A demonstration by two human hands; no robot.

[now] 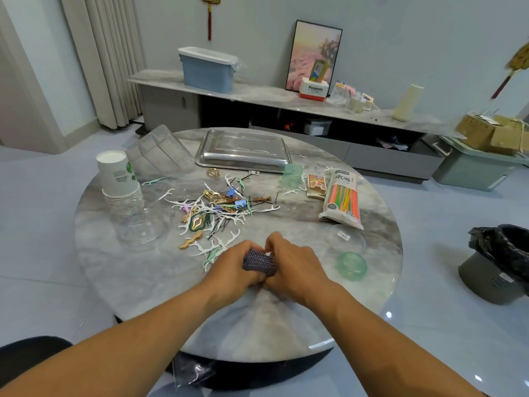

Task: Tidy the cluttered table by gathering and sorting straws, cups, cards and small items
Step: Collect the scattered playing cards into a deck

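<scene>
You're mid-step w/ the small stuff: both hands, left hand & right hand, have fingers curled round a dark mesh pouch at the near edge of the table. It looks soft, netted, scrunched. Next, prob. open its mouth, then load the picks & clips pile just beyond.

Glossy marble table, shiny metal tray.
</scene>
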